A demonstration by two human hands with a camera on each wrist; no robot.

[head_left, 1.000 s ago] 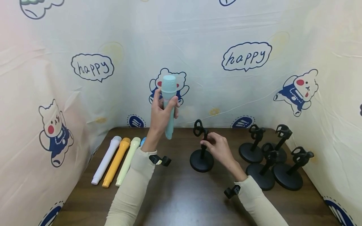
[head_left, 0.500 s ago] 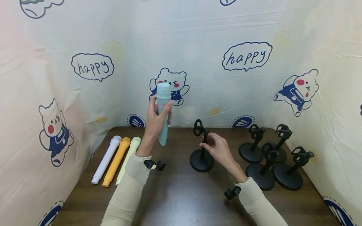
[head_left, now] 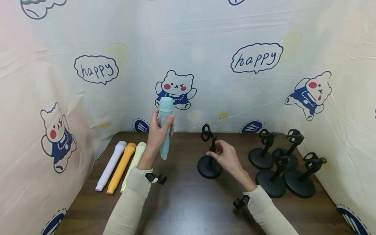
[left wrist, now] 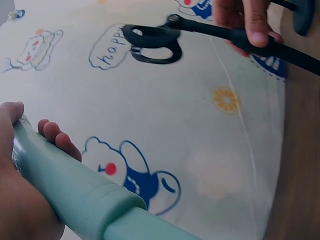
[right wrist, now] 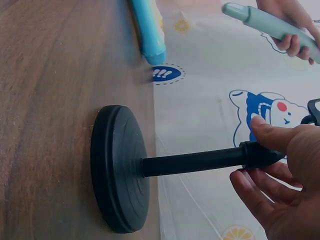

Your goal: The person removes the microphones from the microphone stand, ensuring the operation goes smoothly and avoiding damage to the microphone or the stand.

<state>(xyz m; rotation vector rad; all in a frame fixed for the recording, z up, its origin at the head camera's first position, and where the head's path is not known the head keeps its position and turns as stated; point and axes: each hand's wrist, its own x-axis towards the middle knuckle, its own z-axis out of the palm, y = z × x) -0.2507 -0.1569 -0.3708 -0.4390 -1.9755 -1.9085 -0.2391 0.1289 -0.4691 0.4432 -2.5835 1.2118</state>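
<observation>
My left hand [head_left: 156,134] grips a mint-blue toy microphone [head_left: 166,106] around its handle, raised over the table with its ribbed head up and its tail tilted slightly. The left wrist view shows the handle [left wrist: 80,187] against my palm. My right hand [head_left: 227,157] pinches the upper post of a black microphone stand [head_left: 210,168], its thumb and fingers about the collar [right wrist: 257,155]. The stand's round base [right wrist: 120,170] rests on the table, and its ring clip [left wrist: 155,45] holds nothing. A wide gap separates microphone and stand.
On the left lie a lilac microphone [head_left: 110,166], an orange one [head_left: 121,168] and a pale-green one [head_left: 135,161]. A bright-blue microphone [right wrist: 149,32] shows in the right wrist view. Several black stands [head_left: 299,184] cluster at the right. Printed cloth [head_left: 205,39] walls the table.
My left hand has come down and moved left with the mint-blue microphone, away from the stand. My right hand stays at the stand's post. The stand has not moved.
</observation>
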